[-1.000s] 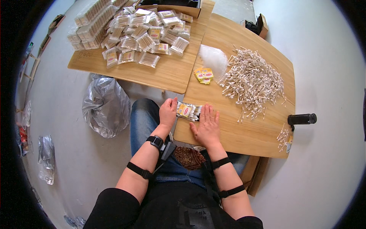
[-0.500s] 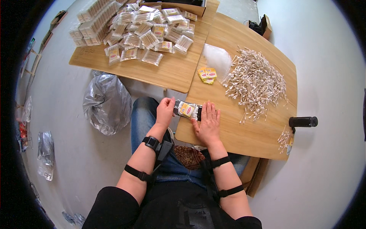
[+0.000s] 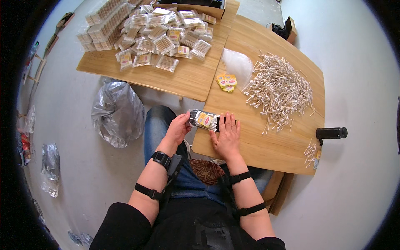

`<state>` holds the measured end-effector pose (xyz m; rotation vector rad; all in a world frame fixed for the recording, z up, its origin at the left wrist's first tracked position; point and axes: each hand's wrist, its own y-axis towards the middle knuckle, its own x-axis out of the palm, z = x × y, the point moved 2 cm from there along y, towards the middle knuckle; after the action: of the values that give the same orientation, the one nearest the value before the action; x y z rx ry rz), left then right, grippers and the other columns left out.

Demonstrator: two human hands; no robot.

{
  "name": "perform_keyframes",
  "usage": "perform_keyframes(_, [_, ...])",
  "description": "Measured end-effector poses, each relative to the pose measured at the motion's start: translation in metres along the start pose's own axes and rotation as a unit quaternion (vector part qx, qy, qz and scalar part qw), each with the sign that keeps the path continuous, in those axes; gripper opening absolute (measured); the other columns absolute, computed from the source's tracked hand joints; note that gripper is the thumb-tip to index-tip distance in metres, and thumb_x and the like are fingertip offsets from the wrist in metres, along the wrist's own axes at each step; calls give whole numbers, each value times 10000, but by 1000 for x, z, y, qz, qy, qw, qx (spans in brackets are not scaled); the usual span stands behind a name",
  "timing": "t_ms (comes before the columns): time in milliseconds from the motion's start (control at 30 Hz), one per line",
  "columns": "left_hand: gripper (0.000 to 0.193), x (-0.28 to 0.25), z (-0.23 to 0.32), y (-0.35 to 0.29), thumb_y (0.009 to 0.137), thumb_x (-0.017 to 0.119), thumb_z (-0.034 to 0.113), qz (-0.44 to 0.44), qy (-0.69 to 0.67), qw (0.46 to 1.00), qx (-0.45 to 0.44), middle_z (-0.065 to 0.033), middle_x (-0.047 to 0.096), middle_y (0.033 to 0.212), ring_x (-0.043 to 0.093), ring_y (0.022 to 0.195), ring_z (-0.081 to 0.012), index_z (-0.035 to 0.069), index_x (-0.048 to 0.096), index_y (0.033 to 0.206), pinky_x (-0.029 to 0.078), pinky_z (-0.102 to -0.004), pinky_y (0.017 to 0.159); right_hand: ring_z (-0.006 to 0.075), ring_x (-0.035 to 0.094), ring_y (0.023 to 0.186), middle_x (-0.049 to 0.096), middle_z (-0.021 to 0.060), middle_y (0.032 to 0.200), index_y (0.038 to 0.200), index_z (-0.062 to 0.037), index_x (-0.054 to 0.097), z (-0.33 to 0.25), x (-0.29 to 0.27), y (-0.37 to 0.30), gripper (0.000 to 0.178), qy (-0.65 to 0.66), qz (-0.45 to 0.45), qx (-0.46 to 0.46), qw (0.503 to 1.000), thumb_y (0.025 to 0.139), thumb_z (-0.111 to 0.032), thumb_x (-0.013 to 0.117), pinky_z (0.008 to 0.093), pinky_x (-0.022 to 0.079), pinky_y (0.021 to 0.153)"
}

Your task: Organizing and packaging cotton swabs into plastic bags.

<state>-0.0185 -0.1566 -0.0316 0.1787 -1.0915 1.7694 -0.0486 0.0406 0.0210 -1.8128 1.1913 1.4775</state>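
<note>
At the near left corner of the right-hand table, my left hand pinches the left end of a small clear plastic bag. Inside or partly inside it lies a row of cotton swabs with a yellow and white card on top. Dark material shows around the swabs; its exact shape is hard to make out. My right hand lies flat, fingers stretched out over a black flat piece at the swabs' right end. Its palm hides part of that piece.
Loose swabs form a big heap on the right, beside clear bags and yellow cards. Filled swab packs cover the far left table, near stacked packs. A black cylinder sits at the right edge; a grey plastic sack stands on the floor.
My left hand has turned slightly and shifted down. The clear bag now reaches further over the swabs and card. The right hand stays almost in place.
</note>
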Motion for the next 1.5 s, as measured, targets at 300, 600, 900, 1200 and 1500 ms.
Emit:
perform_keyframes(300, [186,-5,1,-3,920,681,304,-6,15,1000,-24,69,594,734,540,662,-53,158,587,855,425,-206,618,371,292,1415,347,223,1503,1408,-12,435,-3,-2,-6,669,-14,-15,-11,1000,908,-435,570,566,137,1158])
perform_keyframes(600, [248,11,4,-11,909,691,351,31,27,999,4,55,574,718,524,625,-57,150,586,808,425,-204,600,357,256,1435,324,216,1518,1443,35,350,-6,3,-7,732,-25,-22,5,999,917,-437,543,554,119,1163])
perform_keyframes(900, [255,2,-1,-5,903,701,343,1,31,999,7,53,578,704,519,616,-60,150,576,793,424,-206,593,344,243,1443,307,204,1532,1457,29,327,-9,2,-10,749,-34,-28,-3,999,916,-444,538,552,114,1164])
perform_keyframes(1200, [255,5,7,-5,931,663,329,19,205,977,49,47,572,691,502,600,-53,143,574,781,403,-202,570,352,233,1445,309,223,1523,1450,56,318,-14,5,-9,763,-38,-24,9,999,917,-444,537,546,109,1165])
perform_keyframes(1500, [288,-1,8,-4,944,636,319,-11,219,974,54,25,583,664,507,602,-58,115,581,748,400,-214,583,354,227,1446,286,231,1532,1451,72,305,-15,0,-13,764,-31,-40,12,999,914,-416,542,548,117,1164])
